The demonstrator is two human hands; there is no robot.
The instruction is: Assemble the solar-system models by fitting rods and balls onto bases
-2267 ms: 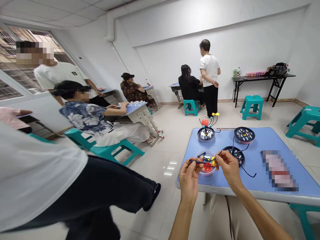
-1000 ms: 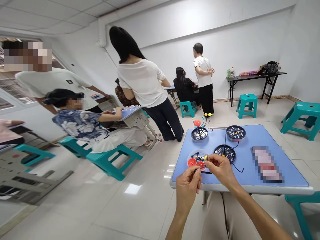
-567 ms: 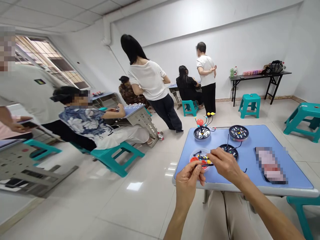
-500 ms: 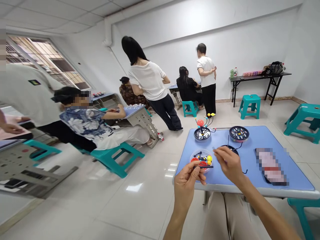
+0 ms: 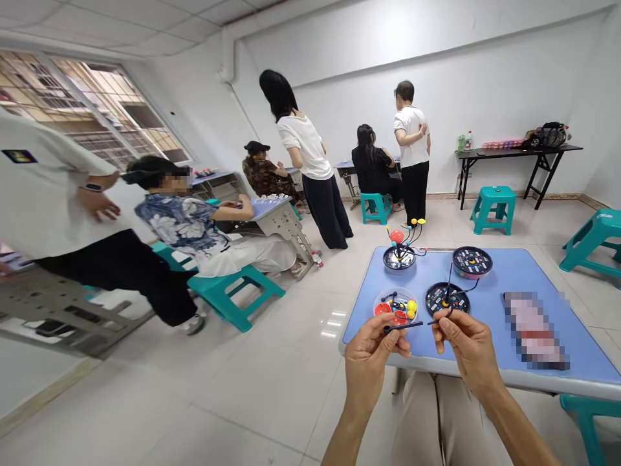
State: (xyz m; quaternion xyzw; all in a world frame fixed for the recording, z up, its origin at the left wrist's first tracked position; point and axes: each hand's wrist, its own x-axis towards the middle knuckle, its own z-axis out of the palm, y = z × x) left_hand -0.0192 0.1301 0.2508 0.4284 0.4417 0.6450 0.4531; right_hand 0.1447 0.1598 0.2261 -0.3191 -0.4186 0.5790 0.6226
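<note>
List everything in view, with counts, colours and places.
Table: one, blue, in front of the person.
Dishes: three, black, on the table.
Clear dish: one, with red and yellow balls, on the table.
Ball-and-wire model: one, red and yellow, on the far-left black dish.
Stools: at least five, teal, on the floor.
Far table: one, black, at the back wall.
People: seven, standing or seated, around the room.
Left hand: one, pinching a black rod.
Right hand: one, pinching a dark rod.
</note>
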